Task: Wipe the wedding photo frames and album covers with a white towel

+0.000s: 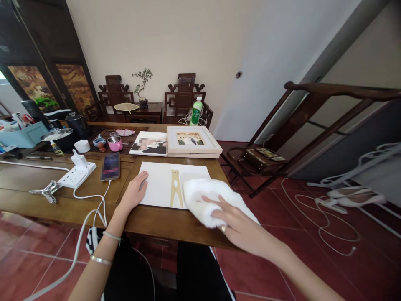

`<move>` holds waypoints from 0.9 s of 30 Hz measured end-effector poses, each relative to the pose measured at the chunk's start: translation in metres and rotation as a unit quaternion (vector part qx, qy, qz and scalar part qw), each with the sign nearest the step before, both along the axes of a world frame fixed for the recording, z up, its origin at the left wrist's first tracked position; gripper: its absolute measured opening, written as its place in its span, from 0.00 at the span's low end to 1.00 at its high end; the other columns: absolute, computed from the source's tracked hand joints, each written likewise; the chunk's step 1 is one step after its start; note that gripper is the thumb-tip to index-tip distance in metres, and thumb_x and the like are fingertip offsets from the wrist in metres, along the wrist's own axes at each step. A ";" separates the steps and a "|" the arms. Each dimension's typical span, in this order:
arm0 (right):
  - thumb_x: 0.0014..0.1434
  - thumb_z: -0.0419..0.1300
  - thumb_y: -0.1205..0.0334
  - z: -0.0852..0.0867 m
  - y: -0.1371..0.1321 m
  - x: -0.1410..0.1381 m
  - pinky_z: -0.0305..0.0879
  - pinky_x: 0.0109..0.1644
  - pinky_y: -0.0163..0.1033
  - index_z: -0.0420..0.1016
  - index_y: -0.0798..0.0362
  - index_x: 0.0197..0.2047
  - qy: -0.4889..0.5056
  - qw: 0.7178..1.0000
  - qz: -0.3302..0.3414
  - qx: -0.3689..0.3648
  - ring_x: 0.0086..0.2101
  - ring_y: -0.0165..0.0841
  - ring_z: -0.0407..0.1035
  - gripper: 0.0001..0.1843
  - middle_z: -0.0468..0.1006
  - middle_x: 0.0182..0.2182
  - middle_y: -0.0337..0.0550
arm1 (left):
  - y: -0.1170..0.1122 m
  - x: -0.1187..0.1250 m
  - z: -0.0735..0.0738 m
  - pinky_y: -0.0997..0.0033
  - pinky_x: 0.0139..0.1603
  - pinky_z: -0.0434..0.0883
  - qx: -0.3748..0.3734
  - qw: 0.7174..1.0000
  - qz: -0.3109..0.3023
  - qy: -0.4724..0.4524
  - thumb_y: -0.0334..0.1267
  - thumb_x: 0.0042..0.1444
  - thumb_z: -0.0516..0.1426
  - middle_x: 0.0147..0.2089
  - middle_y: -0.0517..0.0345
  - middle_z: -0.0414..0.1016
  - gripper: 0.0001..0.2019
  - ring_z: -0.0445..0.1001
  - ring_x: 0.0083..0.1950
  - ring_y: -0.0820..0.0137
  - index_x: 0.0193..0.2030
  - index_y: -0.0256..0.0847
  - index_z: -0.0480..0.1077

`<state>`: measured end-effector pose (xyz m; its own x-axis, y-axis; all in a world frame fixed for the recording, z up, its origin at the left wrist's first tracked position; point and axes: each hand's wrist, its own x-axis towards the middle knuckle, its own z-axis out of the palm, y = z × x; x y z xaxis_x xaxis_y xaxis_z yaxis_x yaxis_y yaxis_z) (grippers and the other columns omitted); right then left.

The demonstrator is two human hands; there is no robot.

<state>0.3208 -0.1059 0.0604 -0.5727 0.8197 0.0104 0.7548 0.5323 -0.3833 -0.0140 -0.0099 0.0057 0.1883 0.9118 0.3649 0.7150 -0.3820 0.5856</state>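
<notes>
A white rectangular panel (156,184) lies flat near the front edge of the wooden table, with a gold A-shaped stand leg (175,187) on its upper face. At the panel's left edge rests my left hand (135,189), its fingers stretched out over the border. My right hand (230,217) grips a fluffy white cloth (206,192) at the panel's right side. The cloth covers the right end of the panel and hangs past the table edge. Part of my right fingers is sunk in the cloth's pile.
Behind the panel sit a photo print (150,144) and stacked white picture frames (194,142), with a green bottle (196,112) beyond. Leftward are a phone (110,166), a power strip (77,173) with trailing cables, a metal clamp (48,192) and a pink cup (115,144).
</notes>
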 end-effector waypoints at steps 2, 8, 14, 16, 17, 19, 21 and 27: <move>0.46 0.49 0.74 0.009 -0.015 0.002 0.48 0.67 0.55 0.77 0.45 0.40 0.002 0.999 0.007 -0.044 0.64 0.43 0.50 0.23 0.62 0.63 0.37 | 0.000 0.000 0.000 0.53 0.68 0.57 0.002 1.000 -0.003 -0.001 0.38 0.60 0.48 0.62 0.44 0.67 0.21 0.62 0.66 0.60 0.56 0.34 0.69; 0.51 0.50 0.70 -0.007 0.035 0.002 0.55 0.63 0.54 0.75 0.46 0.49 0.013 0.998 -0.043 -0.034 0.64 0.46 0.51 0.24 0.67 0.61 0.40 | 0.000 -0.001 0.000 0.54 0.67 0.57 0.001 1.000 -0.001 0.001 0.38 0.60 0.48 0.62 0.45 0.67 0.20 0.63 0.66 0.60 0.56 0.35 0.70; 0.57 0.46 0.69 -0.027 0.119 -0.031 0.37 0.67 0.61 0.70 0.52 0.52 0.009 0.995 -0.078 0.061 0.65 0.41 0.47 0.22 0.66 0.60 0.48 | -0.001 -0.001 0.002 0.56 0.68 0.57 -0.004 1.000 0.002 0.002 0.38 0.60 0.48 0.63 0.44 0.67 0.21 0.62 0.66 0.61 0.56 0.33 0.69; 0.58 0.45 0.69 -0.027 0.124 -0.047 0.35 0.65 0.64 0.69 0.56 0.53 0.001 0.992 -0.106 0.070 0.66 0.44 0.44 0.21 0.65 0.61 0.53 | -0.001 0.000 0.002 0.56 0.68 0.57 -0.006 1.000 0.001 0.002 0.38 0.60 0.48 0.63 0.43 0.66 0.21 0.62 0.66 0.61 0.56 0.32 0.69; 0.58 0.45 0.69 -0.027 0.121 -0.054 0.35 0.65 0.65 0.69 0.57 0.52 -0.003 0.991 -0.113 0.073 0.66 0.45 0.43 0.21 0.65 0.61 0.55 | -0.001 0.000 0.002 0.57 0.68 0.56 -0.007 1.000 0.000 0.003 0.38 0.60 0.48 0.63 0.43 0.66 0.21 0.62 0.66 0.61 0.56 0.32 0.69; 0.56 0.45 0.71 -0.026 0.105 -0.066 0.35 0.65 0.67 0.70 0.58 0.51 -0.007 0.992 -0.105 0.077 0.66 0.47 0.42 0.21 0.63 0.62 0.55 | -0.001 0.000 0.003 0.57 0.68 0.56 -0.011 1.000 0.001 0.003 0.38 0.60 0.48 0.63 0.42 0.66 0.21 0.62 0.66 0.61 0.56 0.31 0.69; 0.54 0.46 0.73 -0.024 0.081 -0.072 0.34 0.65 0.67 0.71 0.57 0.49 -0.004 0.994 -0.075 0.075 0.66 0.47 0.40 0.22 0.60 0.64 0.54 | -0.001 0.000 0.003 0.57 0.68 0.56 -0.012 1.000 0.002 0.002 0.38 0.60 0.48 0.63 0.42 0.66 0.21 0.62 0.66 0.61 0.57 0.32 0.69; 0.49 0.48 0.77 -0.002 0.012 -0.062 0.34 0.67 0.65 0.73 0.53 0.47 -0.001 0.999 0.046 0.010 0.67 0.43 0.35 0.25 0.55 0.66 0.49 | -0.001 0.001 0.003 0.55 0.68 0.56 -0.013 1.000 -0.003 0.000 0.38 0.60 0.48 0.63 0.41 0.66 0.21 0.62 0.66 0.59 0.56 0.31 0.69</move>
